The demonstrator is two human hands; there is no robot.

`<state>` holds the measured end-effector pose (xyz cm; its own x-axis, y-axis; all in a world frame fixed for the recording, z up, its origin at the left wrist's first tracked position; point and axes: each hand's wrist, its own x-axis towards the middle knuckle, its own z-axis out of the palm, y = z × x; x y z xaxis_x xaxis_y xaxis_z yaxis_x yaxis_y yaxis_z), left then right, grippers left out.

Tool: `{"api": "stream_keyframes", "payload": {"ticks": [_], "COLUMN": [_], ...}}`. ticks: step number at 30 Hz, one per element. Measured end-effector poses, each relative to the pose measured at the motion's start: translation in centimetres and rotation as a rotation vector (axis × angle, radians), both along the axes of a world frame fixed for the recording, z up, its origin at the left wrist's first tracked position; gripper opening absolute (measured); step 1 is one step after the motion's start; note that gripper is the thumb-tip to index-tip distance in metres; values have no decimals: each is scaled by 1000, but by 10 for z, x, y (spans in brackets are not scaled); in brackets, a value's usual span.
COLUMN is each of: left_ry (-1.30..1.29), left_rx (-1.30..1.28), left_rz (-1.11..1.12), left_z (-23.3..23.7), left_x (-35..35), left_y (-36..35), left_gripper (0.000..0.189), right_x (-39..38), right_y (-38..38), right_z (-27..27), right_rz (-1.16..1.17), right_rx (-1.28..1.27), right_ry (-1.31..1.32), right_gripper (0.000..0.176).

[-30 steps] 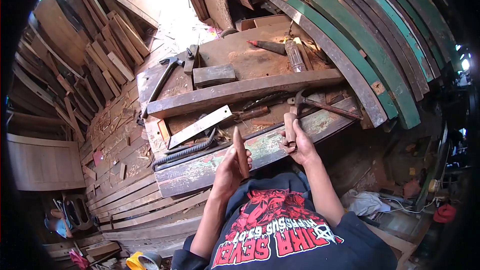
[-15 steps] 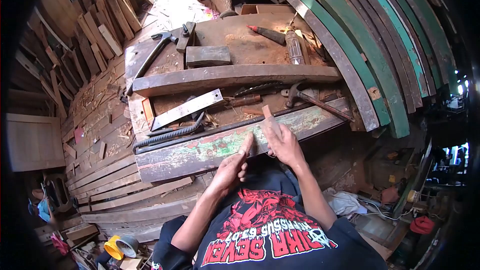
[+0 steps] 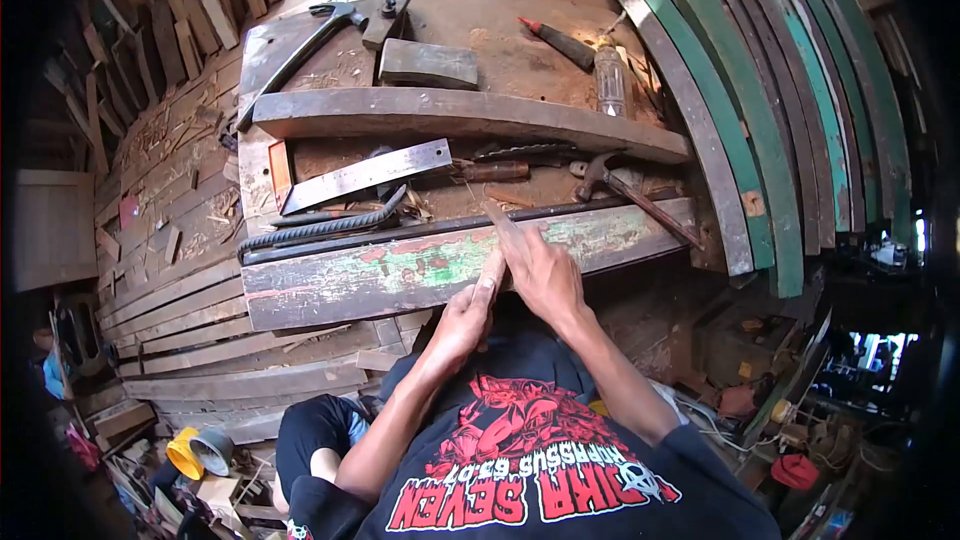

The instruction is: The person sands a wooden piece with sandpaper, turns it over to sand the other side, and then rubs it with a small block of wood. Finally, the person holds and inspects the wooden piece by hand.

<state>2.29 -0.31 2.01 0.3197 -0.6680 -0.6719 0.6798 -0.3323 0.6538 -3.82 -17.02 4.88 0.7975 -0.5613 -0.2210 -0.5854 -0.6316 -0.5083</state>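
My right hand (image 3: 548, 280) is closed around a small flat strip of wood (image 3: 504, 226), whose narrow end sticks out past the fingers toward the bench. My left hand (image 3: 465, 325) is closed just below and to the left, its thumb side meeting the right hand. What lies between its fingers is mostly hidden. Both hands are at the near edge of a plank (image 3: 410, 270) with flaking green and whitish paint. Behind the plank lie a ridged steel bar (image 3: 325, 232), a try square (image 3: 370, 176) and a claw hammer (image 3: 640, 198).
A long curved board (image 3: 460, 118) crosses the bench. Beyond it are another hammer (image 3: 305, 52), a grey block (image 3: 428, 64) and a plastic bottle (image 3: 610, 80). Green-painted curved timbers (image 3: 735, 130) lean at the right. Planks (image 3: 240, 365) and offcuts cover the left floor.
My right hand has moved left and turned, bringing the wood strip against my left hand. The hands were apart before. The view has shifted slightly.
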Motion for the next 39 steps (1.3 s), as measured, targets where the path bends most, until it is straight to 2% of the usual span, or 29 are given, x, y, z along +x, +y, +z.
{"api": "stream_keyframes", "payload": {"ticks": [4, 5, 7, 12, 15, 18, 21, 24, 28, 29, 32, 33, 36, 38, 39], "left_ry": [-191, -146, -171, -262, -204, -133, -155, -107, -111, -135, -191, -179, -116, -65, -89], "left_rx": [99, 93, 93, 45, 67, 111, 84, 115, 144, 139, 92, 86, 106, 135, 116], "left_rz": [-66, -56, -29, 17, -6, -12, -15, -50, -73, -76, -114, -123, -175, -237, -198], "left_z": [6, 4, 3, -1, -2, 0, -1, 11, 14, 11, 16, 25, 35, 34, 37], "left_x": [-2, -2, 0, -1, -4, -1, 1, 6, 9, 7, 9, 13, 18, 20, 21], "left_y": [-3, -4, -9, -9, -8, -7, -10, -8, -7, -8, -7, -8, -10, -9, -9], "left_gripper": [41, 43, 43, 44, 45, 45, 48, 54, 58, 58, 52, 51, 53, 54, 53], "right_x": [-20, -23, -20, -25, -5, -13, -2, -5, -4, -1, -8, -8, 13, 11, 5], "right_y": [12, 5, 9, 25, 12, 19, 8, 15, 17, 12, 19, 23, 0, -1, 1], "right_z": [11, -12, -17, -3, -28, -7, -20, -12, -2, -20, -12, -3, -11, -11, -12], "right_rz": [-18, -28, -86, -107, -132, -112, -71, -116, -162, -140, -60, -65, 8, 44, 70], "right_rx": [0, 18, 54, 96, -33, 111, 45, 92, 171, 87, 13, 61, 63, 27, -17], "right_ry": [63, 39, 6, -57, -135, -102, -51, -76, 74, -45, -139, -136, 70, -2, -68], "right_gripper": [34, 37, 39, 47, 48, 45, 40, 35, 46, 49, 41, 39, 36, 33, 32]}}
